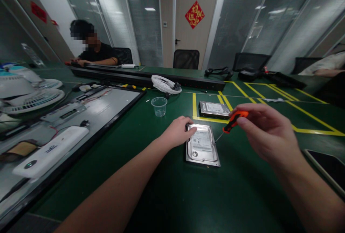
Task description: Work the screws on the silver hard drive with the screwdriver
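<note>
Hard drive (202, 139) lies label up on the green table (161, 197). The left hand (180, 132) is partly closed on the drive's left edge, thumb on its top. The right hand (265, 130) pinches a screwdriver (232, 122) between thumb and fingers, its tip at the drive's right edge; whether it touches a screw I cannot tell. Beyond the drive are a second drive (214, 108) and, farther left, a clear cup (159, 108); a phone (327, 168) lies to its right.
</note>
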A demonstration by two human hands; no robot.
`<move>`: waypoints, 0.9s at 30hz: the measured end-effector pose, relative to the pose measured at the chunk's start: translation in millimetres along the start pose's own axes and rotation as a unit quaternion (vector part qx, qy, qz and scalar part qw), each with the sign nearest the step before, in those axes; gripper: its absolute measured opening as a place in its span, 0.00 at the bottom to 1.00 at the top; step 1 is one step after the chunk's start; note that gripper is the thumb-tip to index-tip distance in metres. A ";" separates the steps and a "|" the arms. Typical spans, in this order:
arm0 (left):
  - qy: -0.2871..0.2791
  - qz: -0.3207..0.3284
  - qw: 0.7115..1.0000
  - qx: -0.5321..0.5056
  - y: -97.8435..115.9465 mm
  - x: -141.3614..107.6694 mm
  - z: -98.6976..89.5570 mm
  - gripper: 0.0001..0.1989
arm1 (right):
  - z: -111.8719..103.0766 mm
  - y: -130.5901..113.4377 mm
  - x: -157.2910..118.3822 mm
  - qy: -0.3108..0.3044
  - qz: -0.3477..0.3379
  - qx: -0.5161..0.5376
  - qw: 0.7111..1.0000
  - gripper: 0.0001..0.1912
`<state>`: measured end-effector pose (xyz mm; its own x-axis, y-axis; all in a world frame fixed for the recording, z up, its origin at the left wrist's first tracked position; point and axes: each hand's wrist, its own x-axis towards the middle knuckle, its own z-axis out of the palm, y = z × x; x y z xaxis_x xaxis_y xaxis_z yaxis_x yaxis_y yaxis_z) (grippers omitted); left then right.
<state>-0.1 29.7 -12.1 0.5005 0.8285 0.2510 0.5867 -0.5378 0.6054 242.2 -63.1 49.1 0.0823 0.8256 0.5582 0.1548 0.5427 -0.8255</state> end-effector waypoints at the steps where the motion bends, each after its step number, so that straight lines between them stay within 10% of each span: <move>1: 0.001 0.001 1.000 0.000 0.1 0.2 0.1 0.15 | 0.2 -0.8 0.1 -0.003 0.000 0.005 1.000 0.14; 27: 0.001 0.002 1.000 -0.003 0.5 0.1 -0.6 0.16 | -0.3 4.7 0.5 -0.018 -0.015 0.018 1.000 0.17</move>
<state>-0.1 29.6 -11.4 0.5012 0.8267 0.2557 0.5810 -0.5405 0.6085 243.3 -60.1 45.6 0.0416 0.8131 0.5806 0.1221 0.5726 -0.8107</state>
